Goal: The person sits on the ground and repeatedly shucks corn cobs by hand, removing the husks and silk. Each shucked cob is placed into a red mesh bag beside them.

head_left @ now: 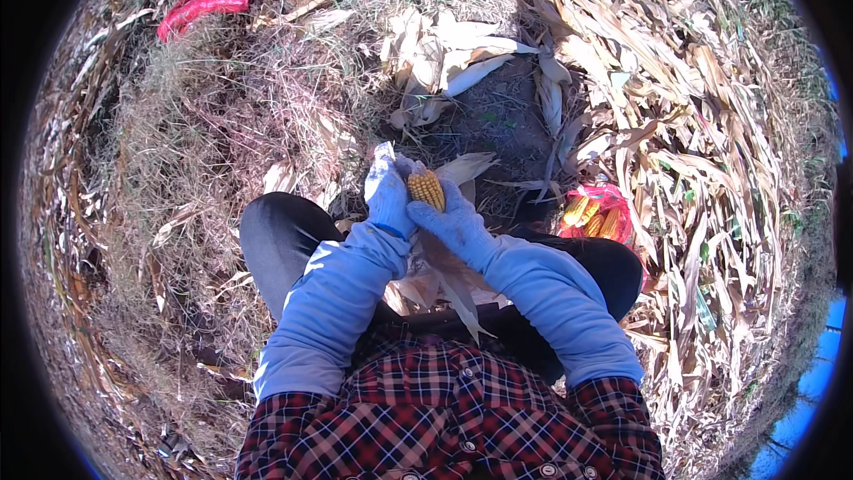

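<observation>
yellow corn cob (426,189) clasped in gloved right hand (455,224), left hand (387,196) at its left, finger grip unclear

Bright direct sunlight, pale husks (435,52) glaring, hard dark shadows, curved fisheye edges, black rim

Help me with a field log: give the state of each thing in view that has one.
Cob: held, kernels bare on the side showing.
Right hand: gloved, closed on the cob.
Left hand: gloved, at the cob; exact grip unclear.
Husk: dry, hanging below the hands.
Red bag: holding several bare cobs.
Red sack: crumpled, lying on dry grass.
Legs: bent, knees apart.
</observation>
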The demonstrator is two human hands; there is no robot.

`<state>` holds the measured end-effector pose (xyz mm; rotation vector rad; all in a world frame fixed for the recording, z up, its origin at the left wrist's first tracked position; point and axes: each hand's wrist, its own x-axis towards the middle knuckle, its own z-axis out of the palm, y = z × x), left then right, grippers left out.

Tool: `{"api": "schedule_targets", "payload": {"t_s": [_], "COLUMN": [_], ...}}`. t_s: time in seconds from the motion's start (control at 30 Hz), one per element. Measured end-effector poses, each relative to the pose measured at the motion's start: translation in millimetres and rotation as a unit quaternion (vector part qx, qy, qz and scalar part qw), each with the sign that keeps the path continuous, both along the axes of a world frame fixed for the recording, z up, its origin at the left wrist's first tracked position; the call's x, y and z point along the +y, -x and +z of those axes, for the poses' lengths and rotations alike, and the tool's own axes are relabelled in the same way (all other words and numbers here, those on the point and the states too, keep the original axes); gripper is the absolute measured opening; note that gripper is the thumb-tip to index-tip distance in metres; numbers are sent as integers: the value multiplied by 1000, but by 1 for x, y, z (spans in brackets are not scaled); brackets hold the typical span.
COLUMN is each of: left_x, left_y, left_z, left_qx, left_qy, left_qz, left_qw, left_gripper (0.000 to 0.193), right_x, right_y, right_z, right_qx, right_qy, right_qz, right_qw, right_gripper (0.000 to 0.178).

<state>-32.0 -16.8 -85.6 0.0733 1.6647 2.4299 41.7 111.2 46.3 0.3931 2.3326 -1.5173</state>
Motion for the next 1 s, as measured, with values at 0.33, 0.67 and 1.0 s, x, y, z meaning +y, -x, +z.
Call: {"api": "schedule_targets", "payload": {"t_s": [0.33,0.67,1.0], "left_x": [12,-11,13], "left_y": [12,24,2], "left_z": [96,81,100], "left_qx": [-350,60,-69], "left_qy": [-269,452,72], "left_qz": [39,-358,-371], "left_qw": [896,815,923], "left_gripper": [39,41,58], "right_x": [15,52,50], "right_y": [13,32,28], "right_z": [-53,-6,-14], "right_qx": [7,137,149], "right_qy": [305,409,270], "right_qz": [-148,-341,-350], "right_qw": [941,835,884], "right_gripper": [46,35,41]}}
